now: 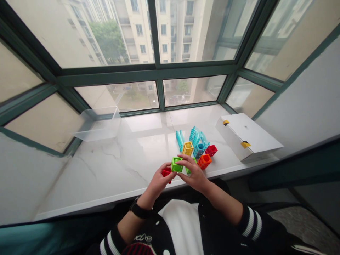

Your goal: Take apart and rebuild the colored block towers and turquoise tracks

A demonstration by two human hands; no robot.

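Note:
A bright green toy block [175, 167] with a round opening is between my two hands, near the sill's front edge. My left hand [158, 180] grips it from the left, thumb along its lower side. From the right, the fingertips of my right hand [196, 174] close on it. A red block [166, 172] shows behind my left fingers; whether they touch it I cannot tell. Partly hidden by my right hand is another green block [188, 170]. Just beyond stand a yellow block [188, 148], a blue block [199, 151], an orange block [204, 162] and a second red block [211, 150].
Light-blue translucent track pieces [195, 134] lie behind the blocks. At the far left of the white marble sill [119, 163] is a clear plastic bin [99, 124]. A white box [249, 136] with yellow-black tabs stands at the right. Green-framed windows [138, 76] border the back.

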